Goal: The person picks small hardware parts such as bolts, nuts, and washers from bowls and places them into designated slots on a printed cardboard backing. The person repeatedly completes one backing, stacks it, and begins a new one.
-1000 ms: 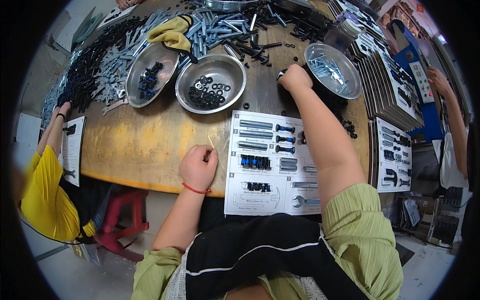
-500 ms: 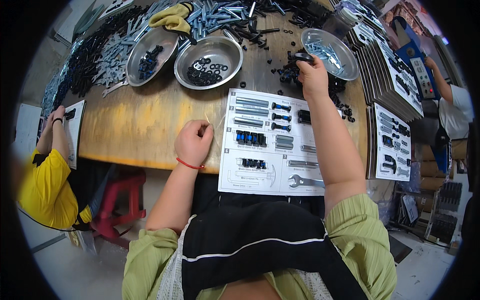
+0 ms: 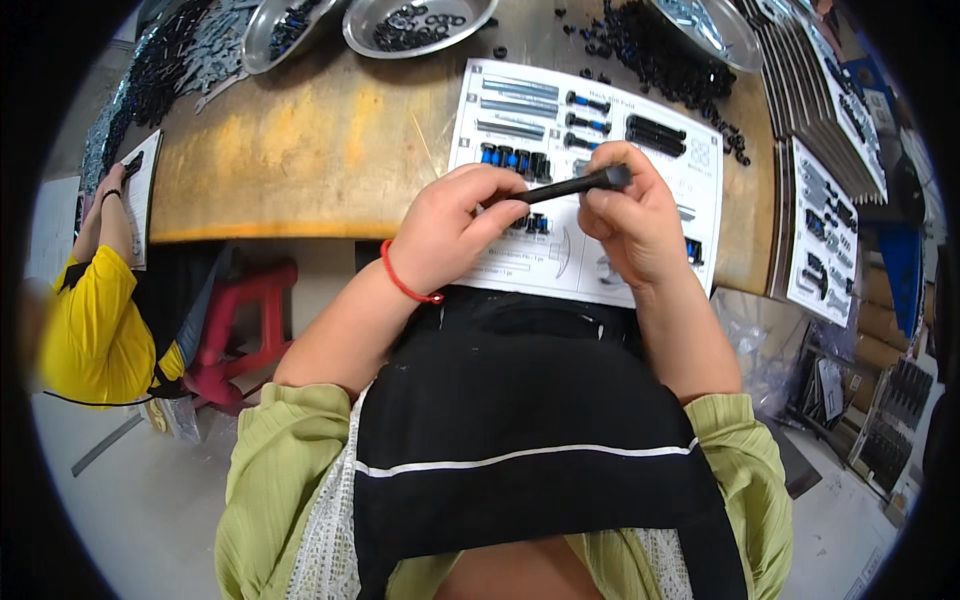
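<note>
A long black bolt (image 3: 568, 187) spans the space between my two hands, above a white printed card (image 3: 570, 283). Its left end is pinched between the thumb and fingers of my left hand (image 3: 450, 222). My right hand (image 3: 638, 215) closes round the other end, near the thick head. On the card lie silver tubes (image 3: 515, 90), short black bolts with blue thread patches (image 3: 515, 160) and a group of black rods (image 3: 655, 135). My hands hide part of the card's middle.
Metal bowls with black washers (image 3: 415, 28), dark bolts (image 3: 290, 28) and silver bolts (image 3: 700, 22) stand along the far side. Black hardware (image 3: 665, 55) is heaped behind the card. Stacked loaded cards (image 3: 825, 230) rise at right. A person in yellow (image 3: 100, 330) works at left.
My right hand has come from the black heap down over the card with the bolt. My left hand has moved right and up from the table edge to grip it. The view has tipped downward.
</note>
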The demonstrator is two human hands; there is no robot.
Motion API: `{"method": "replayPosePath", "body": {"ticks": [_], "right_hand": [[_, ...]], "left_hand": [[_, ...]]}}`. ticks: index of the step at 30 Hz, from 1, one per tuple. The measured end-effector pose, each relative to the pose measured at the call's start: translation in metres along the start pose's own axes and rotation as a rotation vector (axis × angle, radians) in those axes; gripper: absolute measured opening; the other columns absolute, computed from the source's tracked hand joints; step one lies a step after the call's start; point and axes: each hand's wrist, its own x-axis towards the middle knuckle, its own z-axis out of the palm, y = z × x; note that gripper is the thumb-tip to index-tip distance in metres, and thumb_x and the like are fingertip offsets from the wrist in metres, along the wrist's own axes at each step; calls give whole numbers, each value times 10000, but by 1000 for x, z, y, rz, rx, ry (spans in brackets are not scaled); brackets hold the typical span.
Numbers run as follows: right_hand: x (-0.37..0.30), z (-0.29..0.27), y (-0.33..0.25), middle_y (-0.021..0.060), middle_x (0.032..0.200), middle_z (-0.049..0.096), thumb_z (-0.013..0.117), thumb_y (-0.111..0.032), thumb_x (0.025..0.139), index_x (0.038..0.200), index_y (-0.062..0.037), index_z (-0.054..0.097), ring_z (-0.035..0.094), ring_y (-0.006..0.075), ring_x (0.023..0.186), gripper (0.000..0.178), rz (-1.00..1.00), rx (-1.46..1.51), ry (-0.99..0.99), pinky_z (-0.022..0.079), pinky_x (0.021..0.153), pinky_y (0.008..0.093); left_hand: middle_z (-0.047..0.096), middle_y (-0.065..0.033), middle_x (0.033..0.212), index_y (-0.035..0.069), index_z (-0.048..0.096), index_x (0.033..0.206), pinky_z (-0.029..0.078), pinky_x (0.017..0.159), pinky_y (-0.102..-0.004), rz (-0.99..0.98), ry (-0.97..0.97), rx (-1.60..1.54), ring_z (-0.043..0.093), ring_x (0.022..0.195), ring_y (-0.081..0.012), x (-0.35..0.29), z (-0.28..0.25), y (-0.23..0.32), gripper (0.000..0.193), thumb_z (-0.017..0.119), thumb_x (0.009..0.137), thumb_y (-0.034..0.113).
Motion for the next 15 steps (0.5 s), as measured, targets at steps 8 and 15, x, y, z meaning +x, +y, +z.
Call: {"method": "replayPosePath", "body": {"ticks": [8, 15], "right_hand": [[-46, -13, 28, 62, 810, 593, 791, -146, 732, 1059, -94, 665, 581, 209, 717, 354, -300, -1477, 72, 469, 621, 315], [-44, -16, 49, 46, 725, 620, 759, -173, 782, 962, -87, 681, 612, 217, 629, 215, -202, -1619, 13, 477, 562, 337]], "left_hand": [[581, -114, 815, 37, 645, 968, 475, 685, -374, 90, -165, 431, 585, 777, -319, -40, 2, -23, 108, 637, 896, 117], [579, -75, 785, 59, 683, 993, 461, 600, -313, -11, -4, 367, 563, 654, -216, -42, 1, -31, 246, 772, 767, 96]]}}
